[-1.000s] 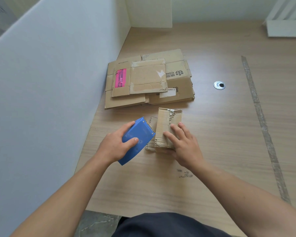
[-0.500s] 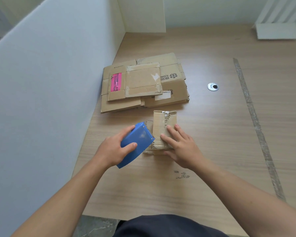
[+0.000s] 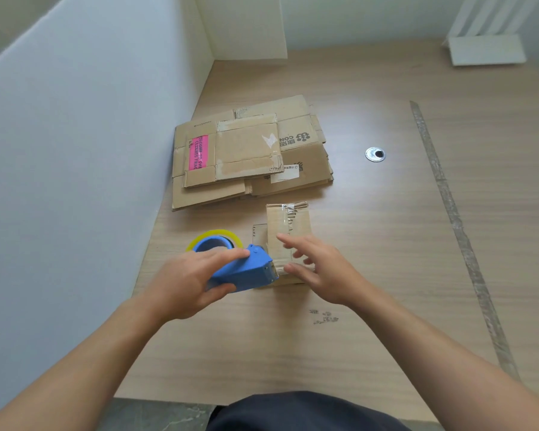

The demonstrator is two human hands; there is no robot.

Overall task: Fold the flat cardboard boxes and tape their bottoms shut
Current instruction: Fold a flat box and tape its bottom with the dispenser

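Left hand [image 3: 193, 281] gripped blue tape dispenser [image 3: 249, 270] at one small folded box [image 3: 288, 222], seemingly mid-taping, right hand [image 3: 321, 272] spread over it; stack of flat boxes [image 3: 246, 157] lay unfolded behind.

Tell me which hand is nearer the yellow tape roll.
Left. The left hand grips the blue dispenser right next to the tape roll. The right hand is spread over the small box, past the dispenser's nose.

Blue tape dispenser [image 3: 246, 270] — yellowish tape roll [image 3: 215, 236] — brown boxes [image 3: 249, 154], one pink label [image 3: 197, 152].
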